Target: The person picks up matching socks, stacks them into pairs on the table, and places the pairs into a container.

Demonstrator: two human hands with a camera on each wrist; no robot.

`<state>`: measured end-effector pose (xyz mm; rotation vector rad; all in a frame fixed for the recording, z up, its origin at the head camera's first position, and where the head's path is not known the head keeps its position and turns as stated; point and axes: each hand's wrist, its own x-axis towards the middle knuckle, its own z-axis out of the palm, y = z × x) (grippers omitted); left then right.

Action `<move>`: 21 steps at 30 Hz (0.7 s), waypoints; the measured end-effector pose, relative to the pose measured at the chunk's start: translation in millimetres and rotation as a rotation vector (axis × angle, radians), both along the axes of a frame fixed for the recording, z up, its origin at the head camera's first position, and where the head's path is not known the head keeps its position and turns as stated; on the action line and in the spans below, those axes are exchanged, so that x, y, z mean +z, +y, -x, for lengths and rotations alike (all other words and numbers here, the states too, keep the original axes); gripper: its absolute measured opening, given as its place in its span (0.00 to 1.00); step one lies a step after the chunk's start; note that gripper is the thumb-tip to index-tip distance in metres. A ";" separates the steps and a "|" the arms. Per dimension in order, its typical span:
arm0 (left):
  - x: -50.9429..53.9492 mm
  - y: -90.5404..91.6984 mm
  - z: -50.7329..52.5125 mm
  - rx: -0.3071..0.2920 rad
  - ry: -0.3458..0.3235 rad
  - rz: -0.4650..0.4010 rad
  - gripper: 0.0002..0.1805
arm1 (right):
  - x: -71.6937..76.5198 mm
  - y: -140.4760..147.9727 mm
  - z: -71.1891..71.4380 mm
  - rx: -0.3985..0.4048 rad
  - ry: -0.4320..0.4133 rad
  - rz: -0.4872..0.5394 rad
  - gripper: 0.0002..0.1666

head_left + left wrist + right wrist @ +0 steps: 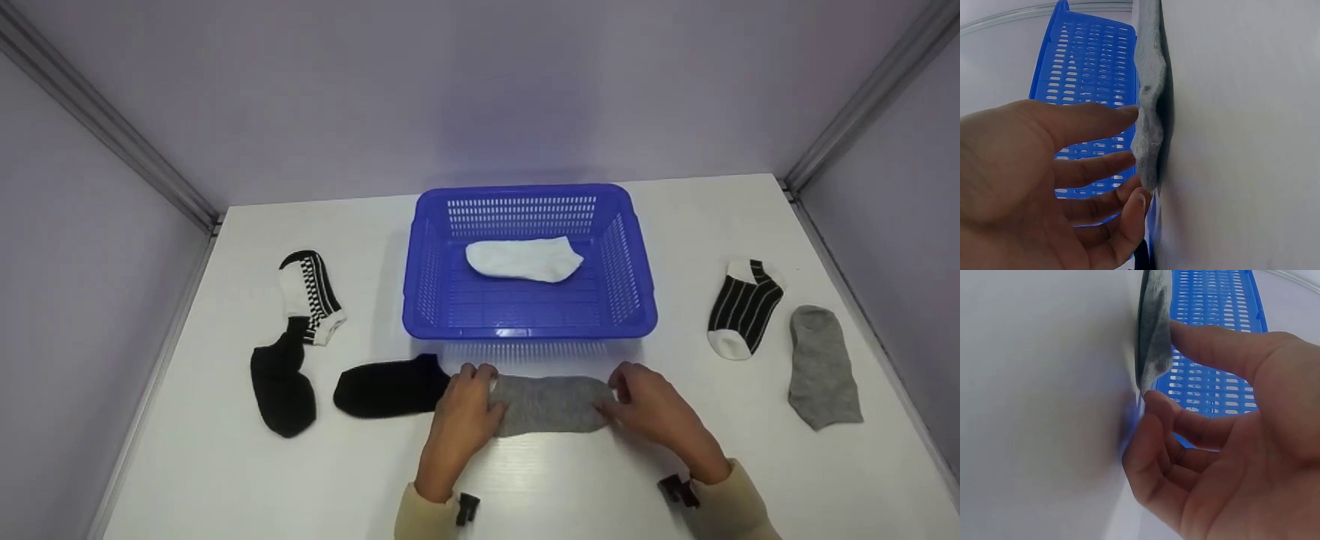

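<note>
We see the grey sock [551, 405] flat on the counter [540, 487], on the near side of the basket [529, 333]. The left hand [465, 412], thumb and fingers parted and loosely bent, touches its left end; the right hand [652, 405], likewise parted, touches its right end. A black sock [386, 388] lies beside the left hand (we spot a white sock [517, 259] inside the basket).

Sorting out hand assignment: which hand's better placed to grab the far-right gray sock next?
Right, I'd judge. The right hand is at the right end of the front gray sock, closer to the far-right gray sock, with bare table between. The left hand is at the opposite end, farther away.
</note>
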<state>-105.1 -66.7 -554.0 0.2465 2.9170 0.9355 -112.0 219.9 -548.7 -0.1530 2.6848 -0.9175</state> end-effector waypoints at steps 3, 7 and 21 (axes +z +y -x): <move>-0.3 -1.5 0.6 -0.026 0.004 -0.011 0.19 | -0.5 -2.5 -1.1 -0.001 0.005 0.000 0.13; -0.3 -2.5 1.6 -0.074 -0.001 -0.041 0.19 | -0.6 -2.9 -1.5 0.043 0.021 0.041 0.06; 25.2 10.5 -6.5 -0.167 -0.151 -0.377 0.18 | 24.4 -9.6 -6.9 0.098 -0.040 0.661 0.10</move>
